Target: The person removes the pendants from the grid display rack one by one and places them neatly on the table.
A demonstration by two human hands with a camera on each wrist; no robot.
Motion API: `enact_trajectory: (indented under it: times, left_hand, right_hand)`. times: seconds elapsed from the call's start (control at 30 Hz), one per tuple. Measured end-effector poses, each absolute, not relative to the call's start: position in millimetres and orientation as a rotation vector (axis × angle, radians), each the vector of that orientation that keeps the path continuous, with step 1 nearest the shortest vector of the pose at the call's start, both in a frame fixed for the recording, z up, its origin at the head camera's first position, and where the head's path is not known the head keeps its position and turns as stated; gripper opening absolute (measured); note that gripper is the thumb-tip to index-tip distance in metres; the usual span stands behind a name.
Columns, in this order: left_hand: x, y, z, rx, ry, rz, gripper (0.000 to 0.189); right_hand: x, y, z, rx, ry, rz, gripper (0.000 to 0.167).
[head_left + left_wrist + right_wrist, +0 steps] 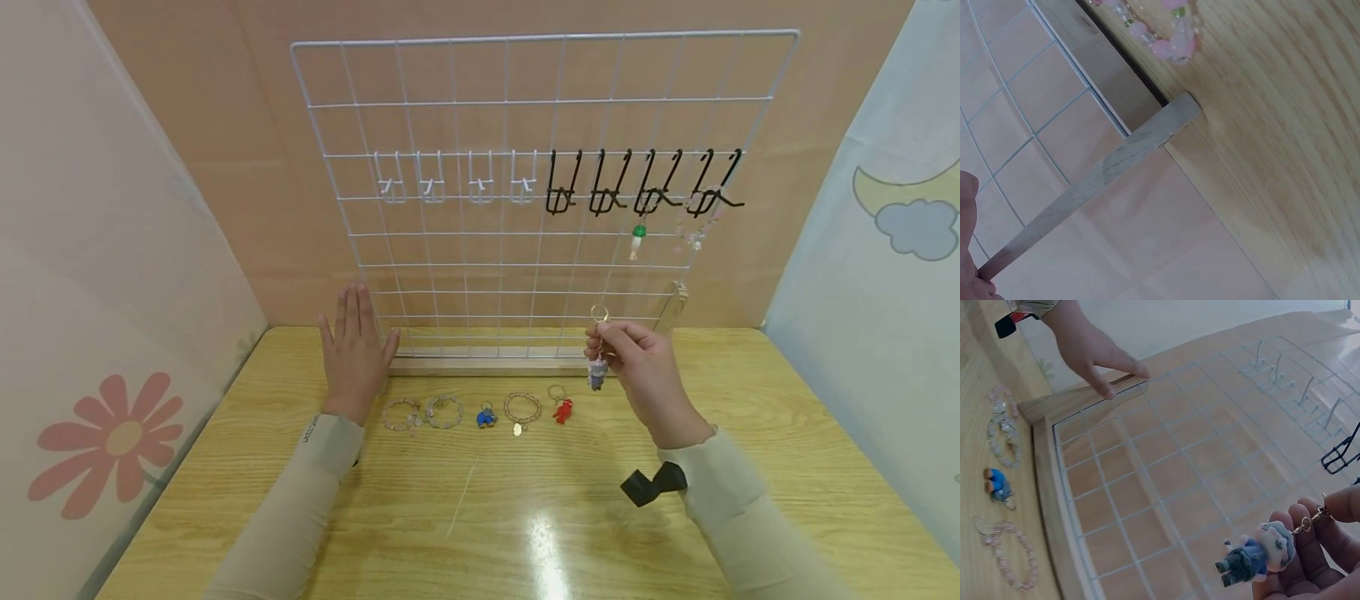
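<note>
My right hand (645, 367) pinches a keychain by its gold chain, thumb against the fingers, in front of the lower right of the white wire grid (480, 267). A small doll figure (1257, 553) in blue-grey clothes hangs from the chain, and its gold ring (599, 312) sticks up above the fingers. At the grid's lower left, my left hand (352, 358) rests on the wooden side support (1104, 175) with fingers straight. Several black hooks (600, 187) line the grid's right half; a green-and-white keychain (637, 242) and a beaded bracelet (696, 240) hang from the two rightmost.
Several white hooks (431, 179) hang left of the black ones. On the table before the stand lie two pale bracelets (445, 412), a blue figure keychain (487, 417), a pink beaded bracelet (522, 408) and a red figure keychain (563, 410). A wooden base bar (480, 367) supports the grid.
</note>
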State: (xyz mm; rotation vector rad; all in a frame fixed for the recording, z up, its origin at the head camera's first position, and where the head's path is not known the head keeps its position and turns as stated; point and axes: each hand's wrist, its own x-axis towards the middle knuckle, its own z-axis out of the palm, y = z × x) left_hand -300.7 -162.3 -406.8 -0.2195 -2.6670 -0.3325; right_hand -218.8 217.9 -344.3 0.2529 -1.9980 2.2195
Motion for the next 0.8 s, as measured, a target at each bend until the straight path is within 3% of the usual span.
enact_trajectory:
  times: [0.37,0.8]
  left_hand:
    - [-299.7,-162.3,-406.5,-0.219,-2.649,-0.333,0.09]
    - [-297.5,-161.4,-403.5,-0.22,-2.64,-0.323,0.09]
  right_hand:
    - [-208.0,226.1,-390.4,0.08,-2.148,2.244,0.024]
    - [-210.4,237.8,-433.9,-0.171,-2.283,2.204,0.032]
